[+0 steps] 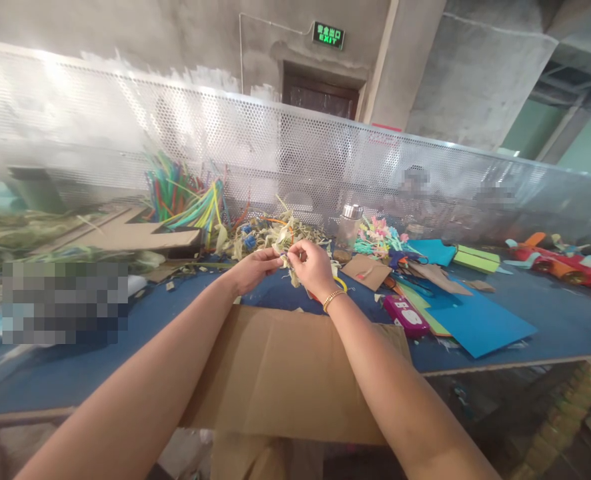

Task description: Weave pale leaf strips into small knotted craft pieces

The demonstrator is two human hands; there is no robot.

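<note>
**Both hands pinched on a tuft of pale strips, dead centre over the blue table**

From my remote seat, here is the view. The left hand [253,268] and the right hand [316,265] meet fingertip to fingertip. Both sets of fingers are closed tight around the pale strips [286,256], which are thin and partly hidden between the thumbs. I cannot tell how many strands are in the pinch. The tuft sits just above the table [125,333], raised a little at the near edge of the heap [268,235] of similar strips at twelve o'clock. A gold bracelet [333,298] circles the right wrist.

At six o'clock from the hands, a cardboard sheet [280,373] lies under both forearms. At ten o'clock, a bundle of coloured straws [185,195] fans up against the perforated screen [325,153]. At one o'clock, close by, stands a jar [349,231] with a metal lid. At four o'clock lie a pink box [405,315] and, beyond it, a blue sheet [480,322].
</note>
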